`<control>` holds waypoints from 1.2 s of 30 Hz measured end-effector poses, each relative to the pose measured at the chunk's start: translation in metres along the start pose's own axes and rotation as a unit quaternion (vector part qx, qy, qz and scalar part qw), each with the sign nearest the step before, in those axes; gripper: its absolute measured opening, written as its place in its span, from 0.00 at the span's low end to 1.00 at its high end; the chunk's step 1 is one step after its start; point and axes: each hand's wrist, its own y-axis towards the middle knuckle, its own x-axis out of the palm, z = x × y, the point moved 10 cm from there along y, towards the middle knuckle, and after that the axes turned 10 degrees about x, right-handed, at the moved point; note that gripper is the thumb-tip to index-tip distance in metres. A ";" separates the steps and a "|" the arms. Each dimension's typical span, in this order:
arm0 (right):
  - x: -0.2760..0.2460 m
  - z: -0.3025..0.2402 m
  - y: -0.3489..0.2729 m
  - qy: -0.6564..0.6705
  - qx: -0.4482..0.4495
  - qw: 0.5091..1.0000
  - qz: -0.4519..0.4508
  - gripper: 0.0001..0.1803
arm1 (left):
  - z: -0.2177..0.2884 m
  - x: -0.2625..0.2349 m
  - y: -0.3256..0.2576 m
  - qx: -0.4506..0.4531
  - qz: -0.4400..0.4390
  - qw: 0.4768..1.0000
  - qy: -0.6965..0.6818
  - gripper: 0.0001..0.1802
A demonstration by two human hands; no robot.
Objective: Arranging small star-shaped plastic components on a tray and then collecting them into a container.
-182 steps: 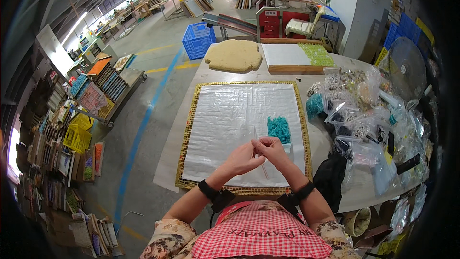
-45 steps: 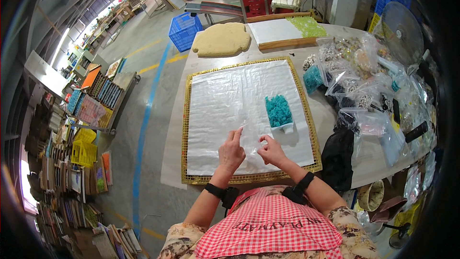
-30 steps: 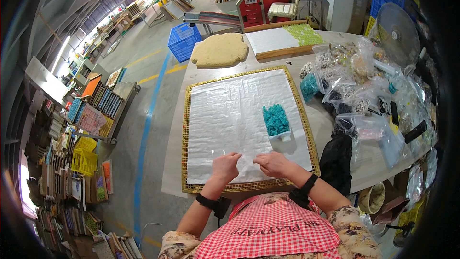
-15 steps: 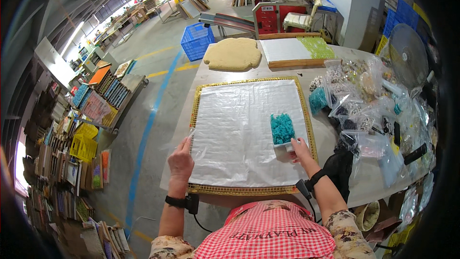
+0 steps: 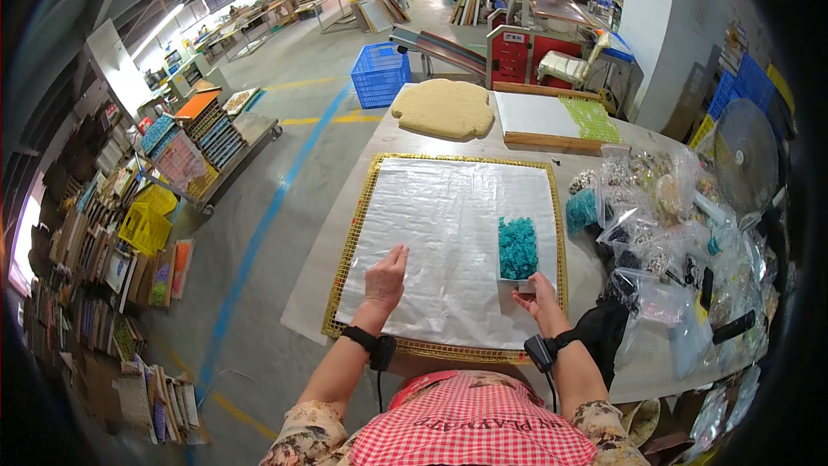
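Note:
A white plastic sheet (image 5: 431,250) lies lightly wrinkled across a square mesh panel with a gold border (image 5: 360,220) on the table. On its right part is a small shallow tray (image 5: 507,284) heaped with turquoise chips (image 5: 517,248). My right hand (image 5: 541,295) grips the tray's near edge, thumb uppermost. Over the left half of the sheet is my left hand (image 5: 385,278), fingertips pinched together. What they hold, if anything, is too small to make out.
A beige padded slab (image 5: 442,109) and a wood-edged board with green mosaic (image 5: 591,119) lie beyond the panel. Clear bags of beads (image 5: 638,207) crowd the table's right side, near a fan (image 5: 747,155). A blue crate (image 5: 380,75) stands on the floor.
My left hand has moved from the sheet's left edge inward over the sheet. My right hand stays at the tray. The whole view has shifted a little.

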 end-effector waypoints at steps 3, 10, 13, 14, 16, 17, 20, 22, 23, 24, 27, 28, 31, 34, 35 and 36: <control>0.001 -0.005 -0.011 0.011 0.001 1.000 -0.024 0.18 | 0.004 0.013 0.009 -0.009 -0.019 0.999 -0.025 0.26; -0.005 -0.026 -0.064 -0.085 0.008 0.995 -0.044 0.19 | 0.029 0.045 0.042 -0.004 -0.127 0.990 -0.064 0.29; 0.001 -0.032 -0.087 -0.164 -0.004 0.984 -0.070 0.27 | 0.047 0.039 0.060 0.038 -0.076 0.993 -0.081 0.24; 0.004 -0.034 -0.094 -0.180 -0.012 0.980 -0.084 0.28 | 0.050 0.050 0.062 0.035 -0.130 0.987 -0.086 0.27; 0.009 -0.035 -0.106 -0.209 -0.020 0.971 -0.112 0.31 | 0.057 0.062 0.066 0.032 -0.184 0.978 -0.091 0.31; 0.011 -0.037 -0.110 -0.202 -0.020 0.972 -0.118 0.31 | 0.063 0.064 0.068 0.052 -0.198 0.974 -0.097 0.32; 0.017 -0.041 -0.123 -0.239 -0.026 0.961 -0.137 0.33 | 0.074 0.067 0.071 0.078 -0.235 0.963 -0.105 0.34; 0.021 -0.039 -0.132 -0.316 -0.011 0.938 -0.143 0.34 | 0.077 0.066 0.071 0.089 -0.257 0.957 -0.105 0.35; 0.024 -0.042 -0.138 -0.308 -0.016 0.938 -0.156 0.34 | 0.085 0.057 0.070 0.127 -0.230 0.957 -0.125 0.37; 0.026 -0.042 -0.141 -0.324 -0.009 0.933 -0.156 0.34 | 0.092 0.049 0.069 0.163 -0.214 0.951 -0.150 0.39; 0.032 -0.045 -0.149 -0.352 -0.010 0.923 -0.156 0.33 | 0.100 0.027 0.064 0.199 -0.177 0.940 -0.213 0.44; 0.035 -0.048 -0.151 -0.369 -0.018 0.917 -0.152 0.33 | 0.102 0.024 0.063 0.203 -0.179 0.939 -0.212 0.44; 0.038 -0.051 -0.152 -0.387 -0.008 0.911 -0.144 0.32 | 0.099 0.031 0.054 0.164 -0.279 0.926 -0.196 0.49; 0.039 -0.055 -0.151 -0.404 0.009 0.906 -0.125 0.31 | 0.099 0.017 0.058 0.164 -0.260 0.926 -0.218 0.53; 0.044 -0.058 -0.153 -0.397 0.000 0.907 -0.139 0.31 | 0.100 0.016 0.057 0.166 -0.269 0.922 -0.224 0.55; 0.048 -0.059 -0.154 -0.408 0.003 0.901 -0.146 0.31 | 0.100 0.018 0.057 0.164 -0.287 0.915 -0.233 0.56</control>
